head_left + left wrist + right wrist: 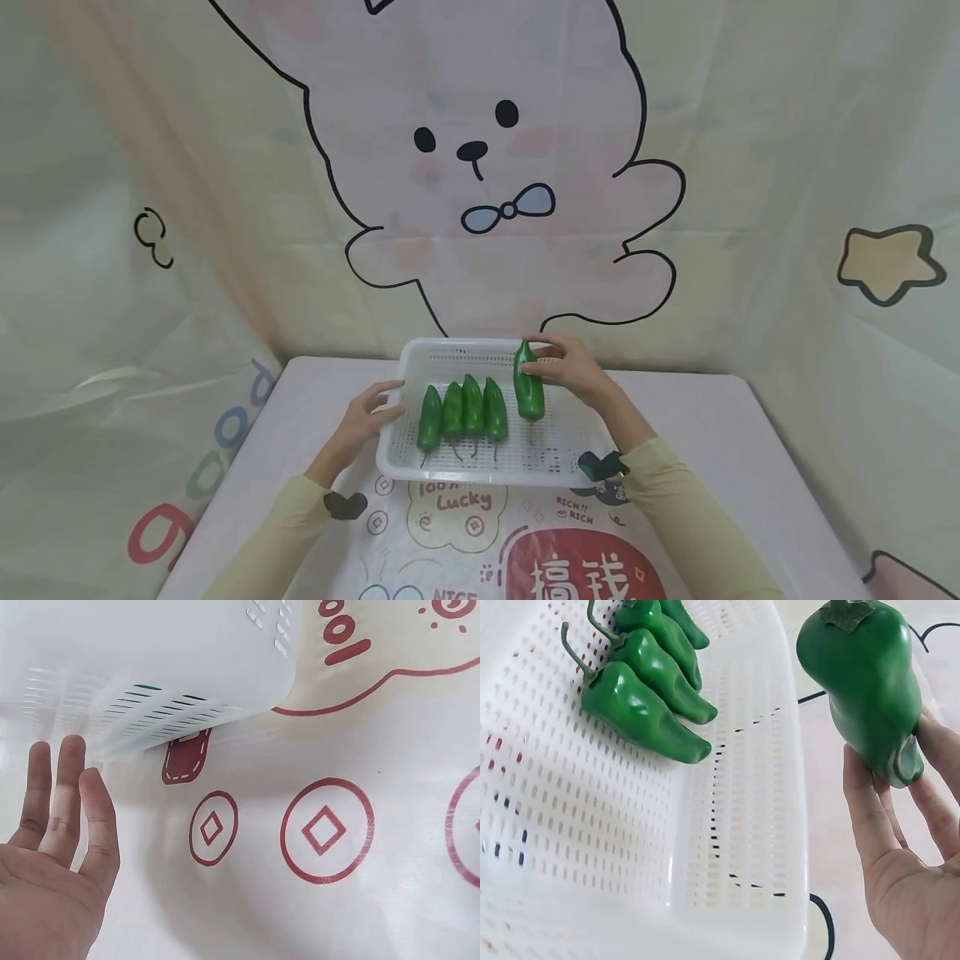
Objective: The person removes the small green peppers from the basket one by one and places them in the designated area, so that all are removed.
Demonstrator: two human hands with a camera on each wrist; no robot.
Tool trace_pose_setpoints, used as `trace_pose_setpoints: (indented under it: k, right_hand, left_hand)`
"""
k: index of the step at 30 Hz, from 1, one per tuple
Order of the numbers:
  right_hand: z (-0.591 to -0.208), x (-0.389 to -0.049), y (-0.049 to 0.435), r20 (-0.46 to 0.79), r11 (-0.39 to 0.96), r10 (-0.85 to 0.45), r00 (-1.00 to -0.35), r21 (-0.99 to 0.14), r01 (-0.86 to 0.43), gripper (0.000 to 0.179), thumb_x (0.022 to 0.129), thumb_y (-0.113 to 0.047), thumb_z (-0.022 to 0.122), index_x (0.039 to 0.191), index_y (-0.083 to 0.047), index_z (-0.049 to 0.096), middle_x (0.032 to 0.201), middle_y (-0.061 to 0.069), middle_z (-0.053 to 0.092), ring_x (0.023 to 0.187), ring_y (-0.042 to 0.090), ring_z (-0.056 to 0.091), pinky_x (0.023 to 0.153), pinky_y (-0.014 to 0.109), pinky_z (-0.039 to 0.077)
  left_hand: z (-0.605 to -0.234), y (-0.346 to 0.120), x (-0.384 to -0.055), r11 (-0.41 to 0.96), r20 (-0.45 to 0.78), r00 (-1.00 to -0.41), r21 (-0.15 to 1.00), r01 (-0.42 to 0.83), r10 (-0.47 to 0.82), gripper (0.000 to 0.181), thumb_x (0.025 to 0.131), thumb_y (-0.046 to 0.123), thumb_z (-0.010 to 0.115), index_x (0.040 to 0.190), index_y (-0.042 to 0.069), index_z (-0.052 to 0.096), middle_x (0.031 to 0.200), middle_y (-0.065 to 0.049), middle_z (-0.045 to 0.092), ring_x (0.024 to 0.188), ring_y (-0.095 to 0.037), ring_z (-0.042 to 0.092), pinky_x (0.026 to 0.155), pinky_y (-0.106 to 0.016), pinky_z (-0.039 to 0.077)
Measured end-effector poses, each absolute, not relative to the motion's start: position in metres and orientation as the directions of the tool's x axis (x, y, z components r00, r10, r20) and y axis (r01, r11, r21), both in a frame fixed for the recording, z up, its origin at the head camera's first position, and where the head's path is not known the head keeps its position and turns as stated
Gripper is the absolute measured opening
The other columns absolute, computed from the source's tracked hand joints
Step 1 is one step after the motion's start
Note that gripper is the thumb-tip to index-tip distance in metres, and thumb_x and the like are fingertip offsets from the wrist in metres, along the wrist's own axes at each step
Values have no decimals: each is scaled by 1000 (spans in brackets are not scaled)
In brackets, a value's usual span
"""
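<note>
My right hand (572,367) pinches a green pepper (529,392) near its pointed end, with the stem end hanging down over the right part of a white plastic basket (480,478). In the right wrist view that held pepper (866,675) shows large, and the hand's fingers (870,802) are round its tip. Inside the basket, several more green peppers (472,406) lie side by side, stems toward me. My left hand (365,421) is at the basket's left side. In the left wrist view its fingers (71,787) are straight, with fingertips right at the perforated wall (172,705).
The basket stands on a table with a printed white cover (315,575). Behind it hangs a curtain (480,275) with a cartoon animal, close to the table's back edge. More printed cloth (885,400) closes off the sides.
</note>
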State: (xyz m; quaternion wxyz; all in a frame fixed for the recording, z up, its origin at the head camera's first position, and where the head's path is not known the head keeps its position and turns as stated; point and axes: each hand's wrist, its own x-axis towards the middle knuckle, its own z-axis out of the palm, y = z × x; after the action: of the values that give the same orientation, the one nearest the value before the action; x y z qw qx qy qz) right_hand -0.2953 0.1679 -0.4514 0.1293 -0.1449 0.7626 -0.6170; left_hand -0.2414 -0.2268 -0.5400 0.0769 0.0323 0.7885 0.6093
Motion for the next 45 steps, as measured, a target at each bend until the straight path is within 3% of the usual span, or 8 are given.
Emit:
trace_pose_setpoints:
  k: [8, 15, 24, 31, 45]
  right_hand:
    - [-446, -286, 186, 0, 191, -378, -926, -978, -78, 62, 90, -15, 81, 145, -8, 54, 130, 23, 57, 113, 35, 62, 90, 41, 57]
    - [-443, -276, 200, -4, 216, -341, -940, -974, -74, 60, 89, -17, 82, 143, -12, 56, 132, 22, 56, 121, 37, 56, 91, 42, 56]
    - [-443, -269, 223, 2, 218, -311, -950, -973, -74, 63, 89, -19, 82, 145, -11, 55, 134, 23, 55, 124, 41, 52, 92, 44, 56]
    - [-443, -261, 243, 8, 182, -305, -952, -981, -67, 64, 91, -13, 79, 148, -6, 50, 135, 27, 54, 118, 38, 58, 92, 40, 56]
    - [-440, -251, 282, 18, 186, -249, -968, -980, -66, 61, 93, -14, 77, 148, -8, 50, 136, 30, 50, 111, 23, 64, 89, 32, 56]
  left_hand:
    - [-547, -230, -241, 257, -81, -990, 965, -49, 116, 51, 98, 26, 71, 145, 16, 53, 152, -20, 44, 131, -47, 49, 99, -59, 48]
    - [-543, -232, -238, 275, -67, -993, 961, -38, 97, 53, 95, 34, 74, 141, 13, 56, 150, -23, 46, 122, -45, 57, 94, -54, 53]
    - [-544, -230, -236, 260, -72, -994, 964, -49, 82, 50, 94, 31, 76, 137, 12, 59, 133, -20, 58, 112, -39, 64, 88, -48, 56]
    - [-543, -227, -236, 251, -68, -994, 967, -46, 81, 48, 95, 28, 74, 137, 12, 58, 115, -18, 63, 103, -39, 67, 82, -43, 58]
    - [-545, -225, -237, 260, -67, -995, 964, -46, 72, 47, 95, 30, 74, 136, 13, 58, 108, -15, 63, 96, -32, 68, 79, -39, 58]
